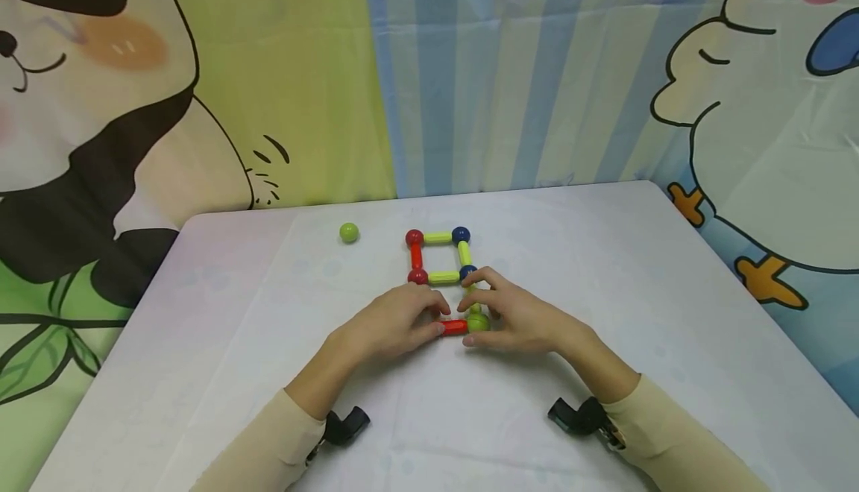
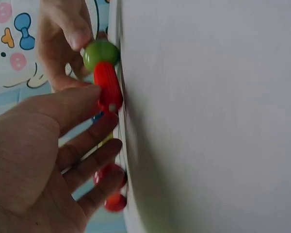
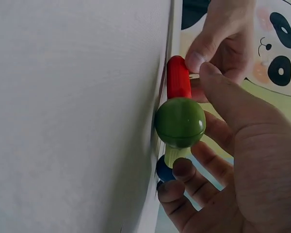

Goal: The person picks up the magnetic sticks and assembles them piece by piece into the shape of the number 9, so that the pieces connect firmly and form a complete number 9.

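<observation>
Ball-and-rod pieces form a square on the table: two red balls (image 1: 414, 238) on the left, two dark blue balls (image 1: 460, 235) on the right, with yellow-green rods (image 1: 438, 238) and one red rod (image 1: 417, 256) between. From the near blue ball another yellow-green rod (image 1: 475, 307) runs to a green ball (image 3: 180, 122). A second red rod (image 2: 106, 86) joins that ball and points left. My left hand (image 1: 403, 318) pinches its free end between thumb and index finger. Loosely bent fingers of my right hand (image 1: 520, 317) surround the green ball, the thumb apart from it.
A separate green ball (image 1: 349, 232) lies to the left of the square, towards the back of the white-covered table (image 1: 268, 313). Behind the table hangs a printed cloth (image 1: 470, 67) with cartoon animals. Each wrist carries a small black camera (image 1: 347, 426).
</observation>
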Demonstrator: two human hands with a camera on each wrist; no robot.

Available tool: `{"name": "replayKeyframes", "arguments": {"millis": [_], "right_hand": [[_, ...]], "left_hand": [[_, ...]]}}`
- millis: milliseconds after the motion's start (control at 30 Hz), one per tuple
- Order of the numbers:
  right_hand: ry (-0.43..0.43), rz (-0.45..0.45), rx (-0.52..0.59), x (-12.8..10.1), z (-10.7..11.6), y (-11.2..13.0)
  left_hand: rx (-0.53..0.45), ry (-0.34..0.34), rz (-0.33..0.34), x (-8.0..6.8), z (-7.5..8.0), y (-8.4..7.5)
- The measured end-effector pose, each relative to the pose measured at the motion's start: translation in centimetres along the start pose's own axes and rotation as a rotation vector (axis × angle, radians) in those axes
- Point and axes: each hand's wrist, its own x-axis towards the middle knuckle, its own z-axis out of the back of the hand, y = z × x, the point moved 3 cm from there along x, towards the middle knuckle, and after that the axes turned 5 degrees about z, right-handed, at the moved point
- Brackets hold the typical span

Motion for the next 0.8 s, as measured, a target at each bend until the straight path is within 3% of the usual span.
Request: {"name": "replayKeyframes", "arguments": {"millis": [233, 500, 667, 800], "right_hand": [[0.017, 0.025, -0.063, 0.9, -0.6, 0.2], [0.054, 0.022, -0.176, 2.0, -0.8, 1.2], [0.08, -0.015, -0.163, 1.8, -0.9, 1.1], [0.072, -0.026, -0.147, 1.7, -1.1, 1.0]], "left_hand": [[-0.057, -0.096, 0.078, -0.4, 3.5, 2.7], [-0.015, -0.294, 0.116, -0.1, 7.8, 6.9], [0.028, -0.399, 0.107, 0.6, 8.4, 9.0], [0.07, -0.439, 0.095, 1.3, 8.8, 10.5]]}}
